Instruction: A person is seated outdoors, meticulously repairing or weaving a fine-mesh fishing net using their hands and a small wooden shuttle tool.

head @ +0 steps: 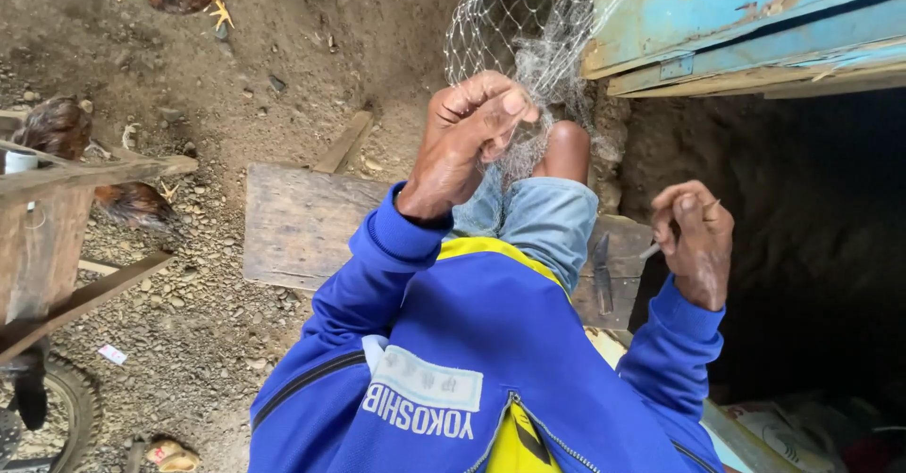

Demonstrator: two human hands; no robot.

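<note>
The left hand (477, 133) is pinched shut on the bunched fishing net (528, 39) above the knee (569, 149). The right hand (696, 237) is closed on a small netting needle (656, 246) over the right end of the wooden bench (302, 223). Most mesh looks knotted already; how much is left I cannot tell.

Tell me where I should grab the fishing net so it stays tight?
Probably best at the gathered bunch of the net, coming from below, as the left hand does. There the mesh is pulled together into a thick clump over the knee, so fingers can close round it. Higher up it spreads wide and thin. The right hand holds a thin tool off to the side.
</note>
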